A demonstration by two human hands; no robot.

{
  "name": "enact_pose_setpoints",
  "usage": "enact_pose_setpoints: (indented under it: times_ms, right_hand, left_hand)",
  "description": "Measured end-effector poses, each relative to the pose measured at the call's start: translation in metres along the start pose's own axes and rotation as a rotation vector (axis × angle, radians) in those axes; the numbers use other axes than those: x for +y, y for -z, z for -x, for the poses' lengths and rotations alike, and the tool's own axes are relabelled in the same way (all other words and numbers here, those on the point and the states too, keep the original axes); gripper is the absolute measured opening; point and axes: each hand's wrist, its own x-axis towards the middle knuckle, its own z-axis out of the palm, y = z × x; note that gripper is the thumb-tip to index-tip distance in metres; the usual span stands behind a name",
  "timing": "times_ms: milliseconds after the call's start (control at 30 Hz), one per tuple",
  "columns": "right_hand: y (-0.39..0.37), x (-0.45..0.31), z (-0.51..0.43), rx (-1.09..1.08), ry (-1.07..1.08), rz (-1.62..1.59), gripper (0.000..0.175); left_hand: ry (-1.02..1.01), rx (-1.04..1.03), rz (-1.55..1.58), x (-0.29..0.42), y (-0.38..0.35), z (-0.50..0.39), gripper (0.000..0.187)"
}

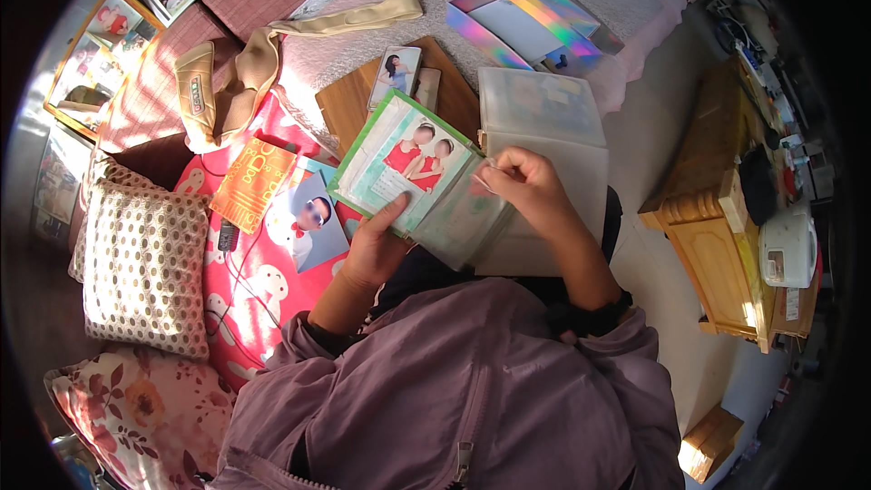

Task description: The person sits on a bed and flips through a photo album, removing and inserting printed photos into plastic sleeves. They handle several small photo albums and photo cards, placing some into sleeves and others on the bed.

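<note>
A small green-edged photo album (360,124) lies open, tilted, in my left hand (381,245), whose thumb presses on the page. That page shows a photo (422,153) of two people in red. Clear plastic sleeves (457,218) make up the album's other side. My right hand (527,180) pinches a thin, pale piece over these sleeves; whether it is a photo edge or plastic cannot be told. Beneath my right forearm, a larger album with translucent pages (544,109) lies open.
A wooden board (449,82) bears a framed portrait (395,75). Beyond stands an iridescent open box (476,27). An orange paper bag (253,184), a portrait photo (316,224) and a cable lie on the red cloth at left. A beige belt (255,68), patterned cushion (146,265) and wooden cabinet (708,238) flank me.
</note>
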Motion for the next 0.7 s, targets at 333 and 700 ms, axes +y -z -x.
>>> enact_pose_setpoints:
  times_ms: [333,700]
  right_hand:
    - [0.006,-0.012,0.007,0.417,0.327,0.837,0.021]
    - [-0.035,-0.014,-0.01,0.318,0.383,0.673,0.017]
  left_hand:
    - [-0.008,-0.025,0.054,-0.003,-0.005,-0.001,0.049]
    - [-0.014,-0.036,-0.038,-0.008,-0.005,0.003,0.052]
